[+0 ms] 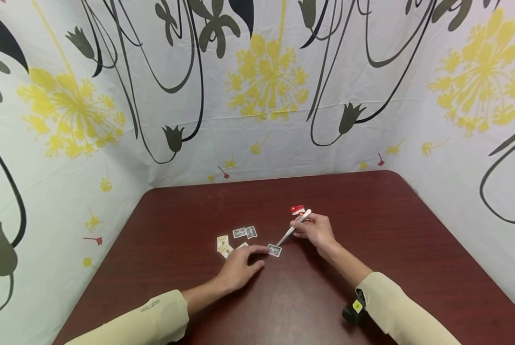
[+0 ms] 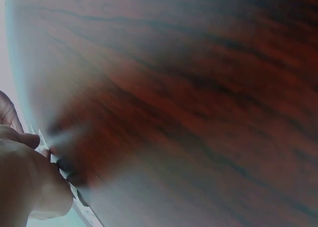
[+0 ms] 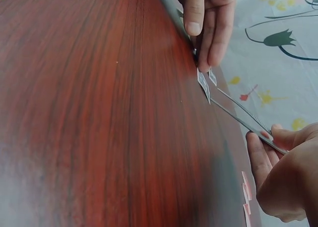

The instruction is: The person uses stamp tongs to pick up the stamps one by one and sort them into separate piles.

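Silver metal tweezers (image 1: 291, 230) pinched in your right hand (image 1: 320, 232), tips at the small white-bordered grey rectangular card (image 1: 275, 250) against your left hand (image 1: 239, 268), index outstretched. If that finger lifts, a tweezer nudge could skid it.

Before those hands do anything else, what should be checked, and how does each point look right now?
1. Slim silvery tweezers held by the right hand: ok.
2. Tweezers reaching the small white-bordered grey picture card: ok, at its upper edge.
3. Tweezers gripping that card: cannot tell.
4. A fingertip of the left hand at that card: ok, at its left edge.
5. Two other grey picture cards clear of both hands: ok.
6. Small pale card beside the left hand fully visible: not ok, partly hidden by it.
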Motion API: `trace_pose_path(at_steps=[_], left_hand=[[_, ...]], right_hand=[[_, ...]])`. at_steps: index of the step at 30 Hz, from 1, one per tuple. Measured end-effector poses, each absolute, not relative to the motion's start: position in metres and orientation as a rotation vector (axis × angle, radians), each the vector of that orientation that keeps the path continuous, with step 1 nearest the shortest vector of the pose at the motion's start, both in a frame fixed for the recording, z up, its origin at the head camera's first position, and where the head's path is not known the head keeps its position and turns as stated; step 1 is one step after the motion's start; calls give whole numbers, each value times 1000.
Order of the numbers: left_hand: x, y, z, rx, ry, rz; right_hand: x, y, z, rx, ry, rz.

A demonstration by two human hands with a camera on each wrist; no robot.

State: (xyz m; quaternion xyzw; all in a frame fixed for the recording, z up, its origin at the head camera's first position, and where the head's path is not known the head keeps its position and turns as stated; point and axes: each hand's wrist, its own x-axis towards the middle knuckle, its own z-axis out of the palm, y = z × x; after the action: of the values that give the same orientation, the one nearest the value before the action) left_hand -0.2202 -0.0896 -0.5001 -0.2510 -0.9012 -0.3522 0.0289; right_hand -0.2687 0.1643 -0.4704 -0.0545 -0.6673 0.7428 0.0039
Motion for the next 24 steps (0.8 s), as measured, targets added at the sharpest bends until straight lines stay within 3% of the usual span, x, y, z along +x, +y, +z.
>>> trace_pose_path(at_steps=[24], left_hand=[[-219,-94,-499,-802,-2758,-1123]], right_hand=[[-253,174,-469,-165,-2135,2335]])
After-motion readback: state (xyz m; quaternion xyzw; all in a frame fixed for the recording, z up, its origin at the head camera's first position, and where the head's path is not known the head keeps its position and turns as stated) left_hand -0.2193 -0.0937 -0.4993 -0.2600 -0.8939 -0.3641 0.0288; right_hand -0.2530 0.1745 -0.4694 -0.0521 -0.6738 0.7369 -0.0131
